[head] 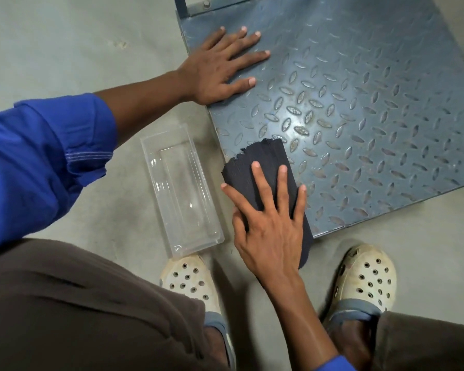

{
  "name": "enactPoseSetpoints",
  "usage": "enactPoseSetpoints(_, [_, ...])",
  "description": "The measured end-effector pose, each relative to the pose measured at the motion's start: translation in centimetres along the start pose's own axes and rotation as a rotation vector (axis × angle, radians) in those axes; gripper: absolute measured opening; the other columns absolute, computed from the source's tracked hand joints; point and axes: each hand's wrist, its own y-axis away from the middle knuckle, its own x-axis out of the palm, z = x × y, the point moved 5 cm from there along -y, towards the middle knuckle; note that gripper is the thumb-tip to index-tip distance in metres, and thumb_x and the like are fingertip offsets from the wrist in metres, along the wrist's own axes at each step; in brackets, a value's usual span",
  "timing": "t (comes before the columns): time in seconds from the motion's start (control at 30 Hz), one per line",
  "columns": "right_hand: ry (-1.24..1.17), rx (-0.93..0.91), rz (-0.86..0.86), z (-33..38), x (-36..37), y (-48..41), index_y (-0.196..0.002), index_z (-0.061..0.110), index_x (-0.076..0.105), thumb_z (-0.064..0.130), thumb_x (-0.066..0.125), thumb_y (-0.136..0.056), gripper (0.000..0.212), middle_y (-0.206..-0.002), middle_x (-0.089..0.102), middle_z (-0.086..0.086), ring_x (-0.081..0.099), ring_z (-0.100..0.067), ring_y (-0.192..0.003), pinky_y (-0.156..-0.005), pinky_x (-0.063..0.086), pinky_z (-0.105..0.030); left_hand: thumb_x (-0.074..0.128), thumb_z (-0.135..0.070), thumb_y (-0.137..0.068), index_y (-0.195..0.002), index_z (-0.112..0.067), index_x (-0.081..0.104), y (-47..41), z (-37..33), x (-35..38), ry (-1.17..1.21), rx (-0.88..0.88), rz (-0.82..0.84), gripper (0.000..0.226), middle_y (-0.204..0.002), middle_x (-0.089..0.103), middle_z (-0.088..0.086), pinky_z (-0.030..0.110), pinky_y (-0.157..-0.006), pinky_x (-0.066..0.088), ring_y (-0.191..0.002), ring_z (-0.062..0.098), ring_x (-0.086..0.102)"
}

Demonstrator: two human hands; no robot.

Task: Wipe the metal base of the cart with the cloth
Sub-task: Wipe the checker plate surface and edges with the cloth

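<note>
My right hand (271, 218), fingers spread flat, presses the dark frayed cloth (268, 159) on the near corner of the scuffed blue tread-plate base (359, 103); my left hand (220, 65) lies flat too

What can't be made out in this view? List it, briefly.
Head view only:
- metal base: far and right sides cut off by the frame edges.
- cloth: its middle is covered by the right hand.
- Metal under the left hand and under the cloth: hidden, so its cleanliness cannot be told.
</note>
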Motion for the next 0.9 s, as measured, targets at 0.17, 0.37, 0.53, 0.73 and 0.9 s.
enactPoseSetpoints(0.17, [0.042,-0.076,0.041,1.8,1.3,-5.9,-0.153,0.053,0.045,0.032,0.058,-0.097,0.061,-0.179,0.005,0.004,-0.005,-0.038,-0.164,-0.126,0.004,-0.071,0.018,-0.062,-0.112,-0.170,-0.035,0.016,0.5,-0.2,-0.1,0.018,-0.026,0.008,0.064,-0.178,0.015,0.007,0.054,-0.132,0.006,-0.165,0.029,0.011])
enactPoseSetpoints(0.37, [-0.017,-0.011,0.010,-0.2,0.7,-2.9,-0.160,0.054,0.033,0.047,0.051,-0.106,0.057,-0.178,0.011,0.007,-0.001,-0.031,-0.165,-0.129,0.004,-0.064,0.012,-0.062,-0.110,-0.171,-0.035,0.014,1.1,-0.4,-0.1,0.027,-0.038,0.015,0.066,-0.179,0.013,0.006,0.056,-0.132,0.004,-0.166,0.029,0.008])
enactPoseSetpoints(0.53, [-0.044,0.138,0.001,-3.9,-0.1,-3.4,-0.162,0.053,0.025,0.072,0.032,-0.106,0.060,-0.178,0.007,0.009,-0.005,-0.027,-0.165,-0.130,-0.001,-0.061,0.020,-0.048,-0.115,-0.169,-0.036,0.021,4.5,-1.9,0.9,0.045,-0.054,-0.060,0.056,-0.178,0.016,0.002,0.055,-0.133,0.004,-0.166,0.028,0.006])
enactPoseSetpoints(0.73, [-0.071,0.247,-0.001,-8.4,-0.4,-10.7,-0.161,0.058,0.021,0.078,0.023,-0.103,0.062,-0.178,0.004,0.012,-0.007,-0.025,-0.165,-0.129,-0.005,-0.062,0.027,-0.032,-0.116,-0.167,-0.026,0.034,10.2,-7.0,2.2,0.246,-0.135,-0.150,0.052,-0.178,0.020,0.005,0.059,-0.132,0.006,-0.166,0.033,0.006])
enactPoseSetpoints(0.9, [-0.068,0.213,0.033,-10.7,-1.3,-15.3,-0.160,0.060,0.023,0.081,0.023,-0.101,0.063,-0.178,0.006,0.012,-0.006,-0.025,-0.165,-0.129,-0.006,-0.062,0.033,-0.030,-0.115,-0.166,-0.026,0.035,13.9,-10.0,3.1,0.363,-0.186,-0.164,0.051,-0.178,0.015,0.006,0.060,-0.132,0.005,-0.166,0.034,0.000])
